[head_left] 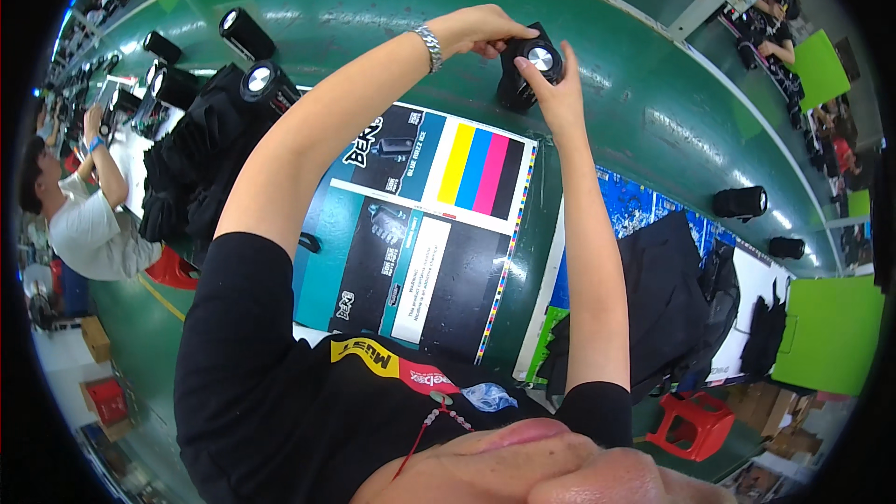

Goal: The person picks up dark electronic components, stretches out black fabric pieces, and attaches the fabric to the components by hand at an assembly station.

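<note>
Far out in front, both my hands are on a black cylindrical speaker [515, 91] with a shiny silver disc in its round end. My left hand [481, 30], below a silver bracelet, has its fingers bent and closed at the speaker's upper left edge. From the right side my right hand [558, 93] grips the speaker, thumb by the disc and fingers around the far side. The undersides of the fingers are partly hidden. The speaker is above the green work surface [420, 0]; whether it rests there I cannot tell.
A printed sheet [476, 291] lies nearest me. Black cloth bags are piled at left [201, 154] and right [653, 285]. More speakers stand at left [246, 35] and lie at right [737, 203]. A co-worker [89, 224] sits at left; a red stool [691, 425] stands at right.
</note>
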`<state>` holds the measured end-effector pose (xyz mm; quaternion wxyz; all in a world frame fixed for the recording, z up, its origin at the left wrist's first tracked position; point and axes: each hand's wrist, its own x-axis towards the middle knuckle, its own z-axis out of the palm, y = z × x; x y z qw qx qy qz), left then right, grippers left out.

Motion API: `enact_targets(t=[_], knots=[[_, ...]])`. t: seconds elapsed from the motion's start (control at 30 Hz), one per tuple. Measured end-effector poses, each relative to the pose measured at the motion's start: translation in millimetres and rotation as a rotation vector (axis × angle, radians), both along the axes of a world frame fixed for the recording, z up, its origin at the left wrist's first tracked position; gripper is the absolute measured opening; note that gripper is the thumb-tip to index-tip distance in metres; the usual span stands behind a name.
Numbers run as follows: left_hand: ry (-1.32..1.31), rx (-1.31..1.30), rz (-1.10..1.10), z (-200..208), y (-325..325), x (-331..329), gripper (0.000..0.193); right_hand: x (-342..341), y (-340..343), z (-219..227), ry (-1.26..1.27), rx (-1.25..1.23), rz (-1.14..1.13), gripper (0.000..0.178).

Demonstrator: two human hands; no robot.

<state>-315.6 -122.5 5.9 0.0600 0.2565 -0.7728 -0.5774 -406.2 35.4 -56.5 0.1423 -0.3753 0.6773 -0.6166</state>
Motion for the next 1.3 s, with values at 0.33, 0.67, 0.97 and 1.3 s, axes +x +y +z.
enact_targets(t=[0.33, 0.67, 0.97, 1.3], knots=[[0.176, -0.94, -0.042, 27, 24, -15, 0.022, -14, -9, -5, 0.057, -0.026, 0.027, 0.05], [0.341, -0.8, -0.065, 17, 56, 0, 0.021, -33, 11, 1, -0.07, -0.029, 0.232, 0.068], [0.77, 0.571, 0.326, -29, 55, -48, 0.049, -79, 2, 21, -0.517, -0.138, -0.063, 0.093], [0.842, 0.6, 0.342, -95, 95, -86, 0.057, -91, -12, -66, -0.752, -0.512, -0.034, 0.026]])
